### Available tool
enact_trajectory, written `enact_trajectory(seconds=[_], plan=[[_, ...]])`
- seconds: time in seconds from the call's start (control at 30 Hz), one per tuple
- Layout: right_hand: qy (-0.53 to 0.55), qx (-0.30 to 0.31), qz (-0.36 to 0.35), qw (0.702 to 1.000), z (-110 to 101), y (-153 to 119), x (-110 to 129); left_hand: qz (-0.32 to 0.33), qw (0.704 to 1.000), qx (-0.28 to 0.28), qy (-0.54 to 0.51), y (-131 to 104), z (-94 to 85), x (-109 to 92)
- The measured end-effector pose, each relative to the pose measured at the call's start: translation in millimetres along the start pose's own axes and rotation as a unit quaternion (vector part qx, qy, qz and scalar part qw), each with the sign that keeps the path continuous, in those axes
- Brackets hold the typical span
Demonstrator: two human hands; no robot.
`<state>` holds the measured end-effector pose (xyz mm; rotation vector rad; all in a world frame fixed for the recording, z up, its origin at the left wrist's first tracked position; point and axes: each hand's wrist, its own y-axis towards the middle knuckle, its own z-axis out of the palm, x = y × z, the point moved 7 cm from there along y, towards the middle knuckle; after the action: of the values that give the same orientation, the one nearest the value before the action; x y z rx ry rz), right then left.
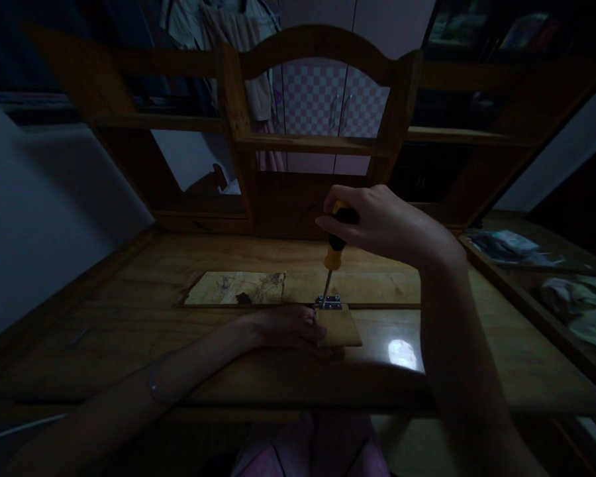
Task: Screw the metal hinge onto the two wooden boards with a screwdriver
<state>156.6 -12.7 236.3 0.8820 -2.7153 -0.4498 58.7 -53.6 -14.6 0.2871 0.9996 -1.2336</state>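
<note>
My right hand (pixel 365 215) is closed around the yellow and black handle of a screwdriver (pixel 334 257). Its shaft slants down, and the tip meets a small metal hinge (pixel 332 303). One side of the hinge lies on a small square wooden piece (pixel 338 326); the other side reaches toward a long wooden board (pixel 347 286) lying on the desk. With its fingers around the left edge of the small piece, my left hand (pixel 293 326) grips it. Part of that board's left end has a torn, stained surface. The screw under the tip is too small to make out.
The wooden desk top (pixel 129 318) has a raised shelf unit (pixel 318 144) along its back. At right, an open compartment holds crumpled cloth (pixel 583 308), with plastic packets (pixel 514 244) above it. A white wall (pixel 44 199) borders the left. The room is dim.
</note>
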Motion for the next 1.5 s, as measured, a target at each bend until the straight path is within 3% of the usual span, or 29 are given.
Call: enact_trajectory(seconds=[0.37,0.63,1.0,1.27,1.5], plan=[[-0.002,0.013,-0.011,1.0,0,-1,3,-0.007,1.0,0.004,0.018,-2,1.8,-3],[-0.021,0.003,0.03,0.999,1,0,-4,0.005,1.0,0.002,0.021,-3,2.3,-3],[0.02,0.015,-0.03,0.999,-2,-2,11,0.005,1.0,0.01,0.026,-3,2.3,-3],[-0.021,-0.012,0.008,1.0,-1,-1,2,-0.007,1.0,-0.005,0.025,-3,3.9,-4],[0.015,0.018,-0.008,1.0,1,-3,5,0.008,0.999,0.011,0.036,-5,7.8,-6]])
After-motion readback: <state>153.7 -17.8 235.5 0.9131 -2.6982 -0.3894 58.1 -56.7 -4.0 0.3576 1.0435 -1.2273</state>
